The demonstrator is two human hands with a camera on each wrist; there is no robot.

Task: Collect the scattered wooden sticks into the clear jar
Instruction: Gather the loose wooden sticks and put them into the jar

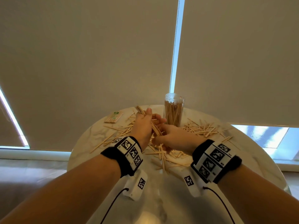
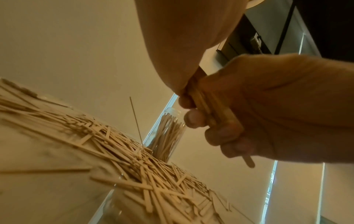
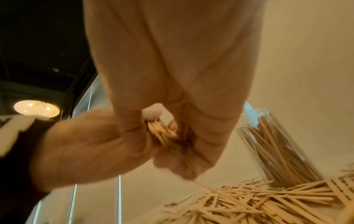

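Over a round table (image 1: 90, 152) strewn with wooden sticks (image 1: 200, 130), the left hand (image 1: 142, 123) grips a bundle (image 1: 156, 128) while the right hand (image 1: 176, 138) pinches its lower end; the jar (image 1: 174, 110) stands just behind.

jar (image 1: 174, 109) at table's (image 1: 242, 146) far edge, sticks inside | loose sticks (image 1: 200, 129) right of and before it | packet (image 1: 113, 117) far left | my hands between, bundle (image 1: 154, 126) in my left hand (image 1: 142, 125), right hand (image 1: 174, 138) beside it

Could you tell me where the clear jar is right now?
In the head view, the clear jar stands upright at the table's far edge, just beyond both hands.
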